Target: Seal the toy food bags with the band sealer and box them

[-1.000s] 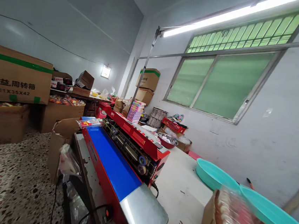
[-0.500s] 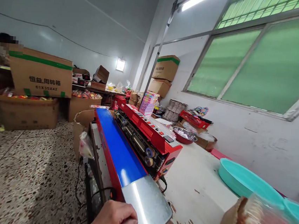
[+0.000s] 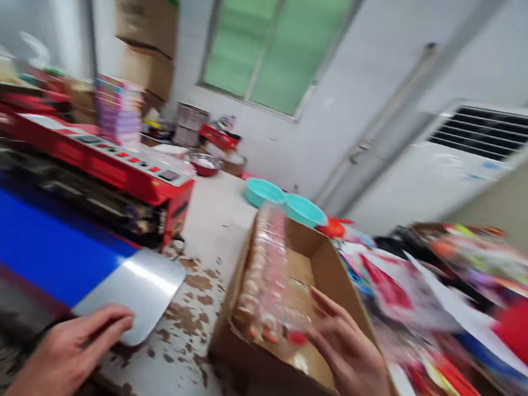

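My left hand (image 3: 74,348) rests at the near edge of a bare metal plate (image 3: 143,289), thumb and forefinger closed together with nothing visible in them. The plate is at the end of a blue conveyor belt (image 3: 41,232) on a red machine (image 3: 152,196) with rollers. On the right, my right hand (image 3: 352,350) reaches into an open cardboard box (image 3: 232,338), its fingers apart. Its fingertips are close to clear plastic packs (image 3: 268,273) with pale and red contents, standing along the box's left side. Blur hides whether they touch.
Two turquoise basins (image 3: 264,193) stand behind the box on the white table (image 3: 215,218), whose surface is peeling. A heap of plastic bags and packaging (image 3: 441,296) crowds the right. Stacked pink boxes (image 3: 118,112) and a metal bowl (image 3: 205,164) are beyond the machine.
The view has swung right, bringing the cardboard box fully into sight. My right hand has come into view over it. My left hand stays by the metal plate.
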A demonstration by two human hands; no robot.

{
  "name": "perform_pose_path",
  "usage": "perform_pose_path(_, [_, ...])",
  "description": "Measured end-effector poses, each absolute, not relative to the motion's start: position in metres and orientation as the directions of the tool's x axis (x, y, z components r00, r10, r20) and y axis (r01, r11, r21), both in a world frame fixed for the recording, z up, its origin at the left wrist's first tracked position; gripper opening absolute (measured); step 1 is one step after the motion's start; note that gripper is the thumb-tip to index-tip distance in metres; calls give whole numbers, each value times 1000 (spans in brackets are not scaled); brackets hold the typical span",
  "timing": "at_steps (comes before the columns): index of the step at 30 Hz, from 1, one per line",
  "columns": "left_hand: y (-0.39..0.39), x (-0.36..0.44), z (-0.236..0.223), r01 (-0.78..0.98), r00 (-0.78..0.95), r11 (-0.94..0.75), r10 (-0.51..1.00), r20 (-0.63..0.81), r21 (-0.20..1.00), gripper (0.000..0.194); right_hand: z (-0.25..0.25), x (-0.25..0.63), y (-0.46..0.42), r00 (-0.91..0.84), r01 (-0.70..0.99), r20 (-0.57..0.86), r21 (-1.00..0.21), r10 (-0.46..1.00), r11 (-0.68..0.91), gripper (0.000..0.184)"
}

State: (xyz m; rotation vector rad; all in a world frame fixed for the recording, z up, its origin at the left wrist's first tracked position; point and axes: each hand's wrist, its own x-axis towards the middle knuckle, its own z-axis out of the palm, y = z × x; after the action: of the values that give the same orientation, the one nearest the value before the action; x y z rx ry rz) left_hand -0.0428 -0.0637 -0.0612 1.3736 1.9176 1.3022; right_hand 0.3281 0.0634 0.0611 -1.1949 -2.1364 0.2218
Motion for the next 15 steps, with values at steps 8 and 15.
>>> perform_pose_path(8, [10,-38,-36,410,-246,-77,950,192,909,40,155,279,104,-255,317,466,-787,847,529,21])
perform_pose_path(15, [30,-16,12,-3,-174,-188,967,185,982,75,195,193,149,-265,135,394,-889,880,438,26])
